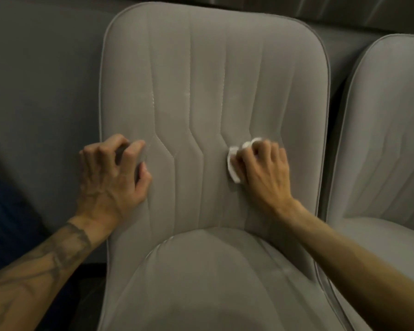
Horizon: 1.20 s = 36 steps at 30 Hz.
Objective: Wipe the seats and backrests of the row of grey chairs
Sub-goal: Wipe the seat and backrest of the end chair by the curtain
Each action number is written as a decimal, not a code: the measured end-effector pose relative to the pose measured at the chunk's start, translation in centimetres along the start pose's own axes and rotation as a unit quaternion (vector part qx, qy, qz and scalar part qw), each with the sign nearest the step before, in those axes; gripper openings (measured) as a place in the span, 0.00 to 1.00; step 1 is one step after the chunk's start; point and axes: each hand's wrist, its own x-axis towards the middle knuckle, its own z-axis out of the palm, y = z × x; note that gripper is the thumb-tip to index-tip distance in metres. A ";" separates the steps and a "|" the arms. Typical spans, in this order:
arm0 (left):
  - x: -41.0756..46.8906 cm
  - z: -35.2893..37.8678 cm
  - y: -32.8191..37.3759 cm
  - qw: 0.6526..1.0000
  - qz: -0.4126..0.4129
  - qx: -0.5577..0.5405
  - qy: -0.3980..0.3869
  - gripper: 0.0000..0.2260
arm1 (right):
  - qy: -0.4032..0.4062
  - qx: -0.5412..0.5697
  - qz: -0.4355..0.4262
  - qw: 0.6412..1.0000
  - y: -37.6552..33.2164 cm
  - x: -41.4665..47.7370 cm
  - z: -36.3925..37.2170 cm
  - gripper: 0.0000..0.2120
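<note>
The right hand [263, 173] pinches a crumpled white cloth [233, 166] against the grey chair's backrest [213, 80], low and right of its middle, above the seat [213, 283]. The left hand [108, 177] rests near the backrest's left edge, fingers curled over a dark patch; I cannot tell whether it holds anything. Another grey chair [387, 139] stands just beside the right edge.

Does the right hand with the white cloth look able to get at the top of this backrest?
Probably yes: the right hand presses the white cloth on the backrest, with only bare fabric above it.
</note>
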 end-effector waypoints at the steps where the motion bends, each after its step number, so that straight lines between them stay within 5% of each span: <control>1: 0.0 0.0 0.1 1.000 0.001 -0.003 0.001 0.17 | -0.024 0.001 -0.033 0.999 -0.3 -1.6 -0.1 0.11; 4: 0.2 -0.3 0.2 1.000 0.004 -0.002 0.003 0.17 | -0.036 0.001 -0.085 0.996 0.5 -1.8 -0.1 0.09; 10: 0.2 -0.4 0.1 1.000 0.004 0.002 -0.005 0.17 | 0.004 0.015 0.027 1.000 -0.3 -0.9 0.5 0.11; 14: 0.1 -0.6 0.3 1.000 -0.002 0.000 0.000 0.17 | -0.099 -0.004 -0.187 0.977 -1.6 -6.6 0.4 0.07; 16: 0.2 -0.6 0.2 1.000 -0.001 0.001 -0.003 0.17 | -0.104 0.000 -0.224 0.969 -0.7 -6.0 0.3 0.07; 20: 0.1 -0.5 0.1 1.000 0.001 0.003 0.003 0.17 | -0.052 0.027 -0.052 0.997 -0.7 -4.5 0.5 0.10; 26: 0.0 -0.5 0.1 1.000 0.000 -0.002 0.003 0.17 | -0.088 0.035 -0.157 0.983 -2.4 -5.6 0.3 0.10; 30: 0.0 -0.5 0.0 1.000 -0.001 -0.007 0.001 0.18 | 0.059 0.080 -0.023 0.995 -1.1 3.1 -0.6 0.10; 36: 0.1 -0.4 0.0 1.000 0.004 0.003 -0.007 0.17 | 0.193 0.142 0.139 0.961 -2.0 10.8 -0.4 0.06</control>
